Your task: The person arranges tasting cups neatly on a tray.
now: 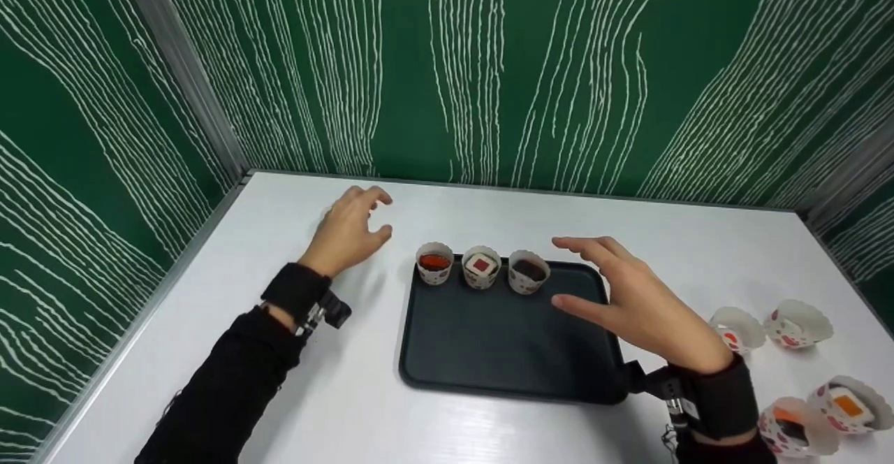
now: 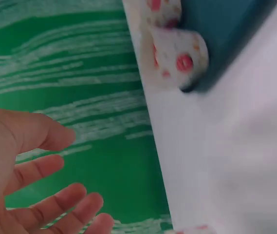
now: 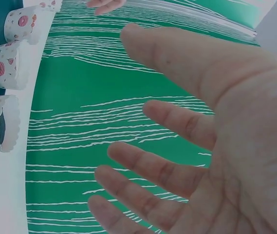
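Observation:
Three printed paper cups stand in a row along the far edge of a dark tray (image 1: 510,338). The left cup (image 1: 434,273) shows something red inside, the middle cup (image 1: 480,268) a white piece with a red square, and the right cup (image 1: 526,272) something dark. My left hand (image 1: 349,230) hovers beyond the tray's far left corner, fingers loosely bent, holding nothing. Over the tray's right side is my right hand (image 1: 639,296), thumb and fingers spread apart with nothing between them. In the right wrist view its fingers (image 3: 153,165) are apart from the cups.
Several more printed cups are at the right of the white table (image 1: 335,408): two farther back, including a cup (image 1: 797,324), and two nearer, including a cup (image 1: 851,405) with a white and orange piece. Green walls (image 1: 531,100) with white lines border the table.

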The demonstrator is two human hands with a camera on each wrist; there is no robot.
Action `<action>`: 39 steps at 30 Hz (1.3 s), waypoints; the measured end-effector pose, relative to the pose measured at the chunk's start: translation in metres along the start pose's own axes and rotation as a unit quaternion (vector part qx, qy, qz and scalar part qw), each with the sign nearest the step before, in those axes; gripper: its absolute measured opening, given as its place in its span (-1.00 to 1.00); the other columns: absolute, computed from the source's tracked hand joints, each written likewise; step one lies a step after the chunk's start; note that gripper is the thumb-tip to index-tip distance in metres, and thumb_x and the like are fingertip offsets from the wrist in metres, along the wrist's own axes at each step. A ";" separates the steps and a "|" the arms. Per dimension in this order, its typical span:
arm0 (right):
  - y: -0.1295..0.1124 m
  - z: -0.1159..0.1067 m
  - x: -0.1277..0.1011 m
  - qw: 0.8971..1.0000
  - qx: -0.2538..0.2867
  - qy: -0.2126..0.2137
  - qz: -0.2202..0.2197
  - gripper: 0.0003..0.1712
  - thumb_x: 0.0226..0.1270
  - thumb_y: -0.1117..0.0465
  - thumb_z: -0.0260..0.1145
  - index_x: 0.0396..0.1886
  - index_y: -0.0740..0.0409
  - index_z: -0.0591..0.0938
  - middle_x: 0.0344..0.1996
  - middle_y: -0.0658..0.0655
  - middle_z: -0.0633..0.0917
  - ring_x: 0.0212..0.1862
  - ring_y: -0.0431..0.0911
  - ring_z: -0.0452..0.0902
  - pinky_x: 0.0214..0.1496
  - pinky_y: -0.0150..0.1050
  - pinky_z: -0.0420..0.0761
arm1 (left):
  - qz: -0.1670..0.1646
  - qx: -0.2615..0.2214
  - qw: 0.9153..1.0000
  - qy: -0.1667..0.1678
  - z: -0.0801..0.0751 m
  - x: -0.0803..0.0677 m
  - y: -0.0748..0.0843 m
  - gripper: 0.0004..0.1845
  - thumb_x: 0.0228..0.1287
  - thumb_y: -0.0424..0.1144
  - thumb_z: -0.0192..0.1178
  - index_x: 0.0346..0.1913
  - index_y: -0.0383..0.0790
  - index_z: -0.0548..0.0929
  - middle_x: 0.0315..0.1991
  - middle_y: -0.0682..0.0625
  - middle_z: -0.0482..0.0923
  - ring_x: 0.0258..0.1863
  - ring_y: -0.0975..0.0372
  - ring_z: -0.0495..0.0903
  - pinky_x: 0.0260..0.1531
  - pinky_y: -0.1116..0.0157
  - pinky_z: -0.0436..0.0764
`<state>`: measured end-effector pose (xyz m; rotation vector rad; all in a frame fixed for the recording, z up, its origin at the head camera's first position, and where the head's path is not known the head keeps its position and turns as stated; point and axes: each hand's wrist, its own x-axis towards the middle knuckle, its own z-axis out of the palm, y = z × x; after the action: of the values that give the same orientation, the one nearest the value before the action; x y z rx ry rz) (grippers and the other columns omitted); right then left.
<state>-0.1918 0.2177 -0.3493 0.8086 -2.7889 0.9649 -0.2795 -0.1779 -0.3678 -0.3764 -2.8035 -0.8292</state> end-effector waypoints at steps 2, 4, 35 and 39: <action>0.001 -0.001 -0.001 1.000 0.001 -0.003 0.006 -0.21 0.45 -0.08 0.51 0.59 -0.13 0.45 0.40 0.11 0.57 0.47 0.15 0.50 0.42 0.31 0.50 | -0.020 0.010 1.000 0.002 0.000 0.008 -0.008 -0.53 0.35 -0.29 0.39 0.30 -0.25 0.63 0.19 -0.33 0.59 0.14 -0.16 0.65 0.14 -0.14 0.65; 0.001 -0.002 -0.002 1.000 0.003 -0.008 0.016 -0.20 0.44 -0.10 0.50 0.60 -0.15 0.44 0.41 0.10 0.56 0.48 0.14 0.48 0.45 0.30 0.48 | -0.042 0.024 0.999 0.002 0.000 0.014 -0.017 -0.49 0.35 -0.29 0.39 0.34 -0.26 0.61 0.25 -0.37 0.55 0.21 -0.21 0.62 0.19 -0.17 0.64; 0.002 0.001 -0.003 1.000 0.000 -0.006 0.010 -0.29 0.48 -0.06 0.48 0.54 -0.11 0.50 0.35 0.11 0.60 0.47 0.11 0.51 0.45 0.24 0.51 | -0.180 0.074 0.981 -0.020 0.015 0.038 -0.095 -0.43 0.31 -0.16 0.36 0.21 -0.55 0.58 0.10 -0.49 0.64 0.10 -0.32 0.70 0.08 -0.25 0.69; 0.002 0.003 -0.002 1.000 0.001 -0.009 0.010 -0.30 0.47 -0.06 0.49 0.53 -0.11 0.51 0.32 0.09 0.61 0.45 0.09 0.52 0.44 0.24 0.52 | -0.169 0.067 0.983 -0.014 0.014 0.036 -0.097 -0.48 0.29 -0.18 0.34 0.15 -0.54 0.60 0.09 -0.49 0.65 0.08 -0.34 0.69 0.07 -0.25 0.68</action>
<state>-0.1908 0.2185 -0.3534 0.7946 -2.8166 0.9677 -0.3443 -0.2421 -0.4197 0.1163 -2.9730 -0.6932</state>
